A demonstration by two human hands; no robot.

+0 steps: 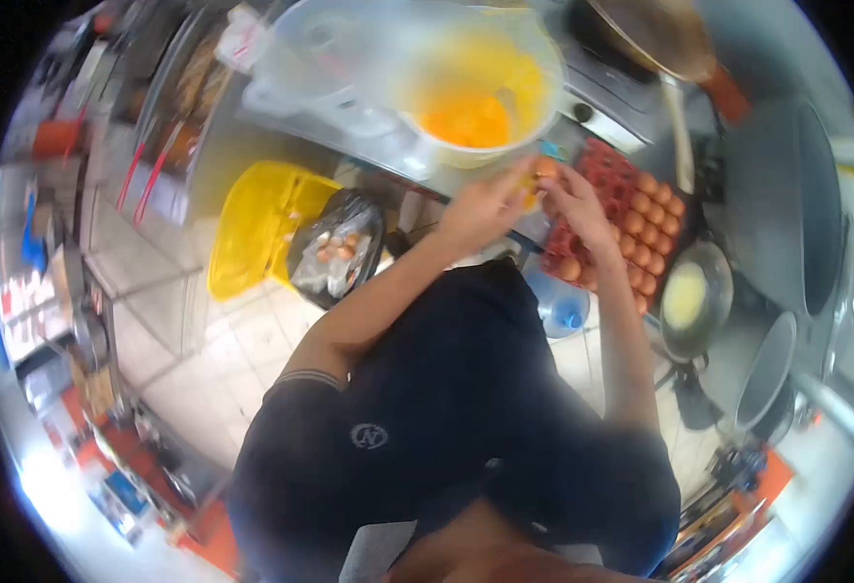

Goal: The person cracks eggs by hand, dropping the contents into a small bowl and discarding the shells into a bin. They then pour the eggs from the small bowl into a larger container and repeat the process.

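Between the fingertips of both hands is a brown egg (545, 168), with yellow yolk showing just below it, so its shell looks broken. My left hand (485, 208) grips it from the left and my right hand (580, 204) from the right. Just beyond them stands a large whitish bowl (555, 92), holding orange-yellow egg yolks (470, 121); a blur covers part of it. Beside my right hand, a red egg tray (605, 175) has bare pockets on its near-left part, and rows of brown eggs (652, 222) sit to its right.
Down at the left, a bin with a yellow lid (242, 233) and black bag (361, 212) holds eggshells (337, 249). A frying pan (722, 282) with pale yellow food is at right. Another pan's handle (679, 136) extends behind the eggs. Below the tray is a water bottle (565, 317).
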